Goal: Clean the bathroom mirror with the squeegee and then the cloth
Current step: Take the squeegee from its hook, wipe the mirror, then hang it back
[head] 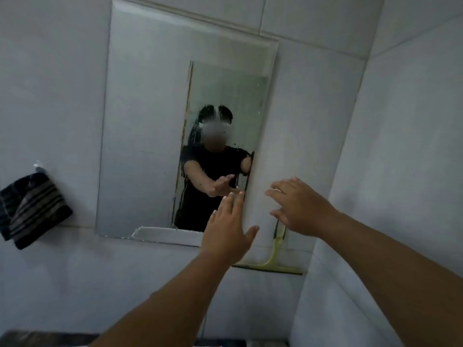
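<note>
A frameless rectangular mirror (150, 121) hangs on the tiled wall, wet with streaks and drops. A yellow-green squeegee (274, 259) hangs on the wall below the mirror's lower right corner, blade at the bottom. A dark striped cloth (30, 211) hangs on a hook at the left. My left hand (229, 226) is stretched out in front of the mirror's lower right edge, fingers apart, holding nothing. My right hand (298, 206) hovers just above the squeegee's handle, fingers spread and empty. The upper part of the handle is hidden behind my right hand.
A second tiled wall (400, 171) meets the mirror wall in a corner at the right, close to my right arm. A dark edge (37, 339) of something shows at the bottom left. The mirror reflects a person in black.
</note>
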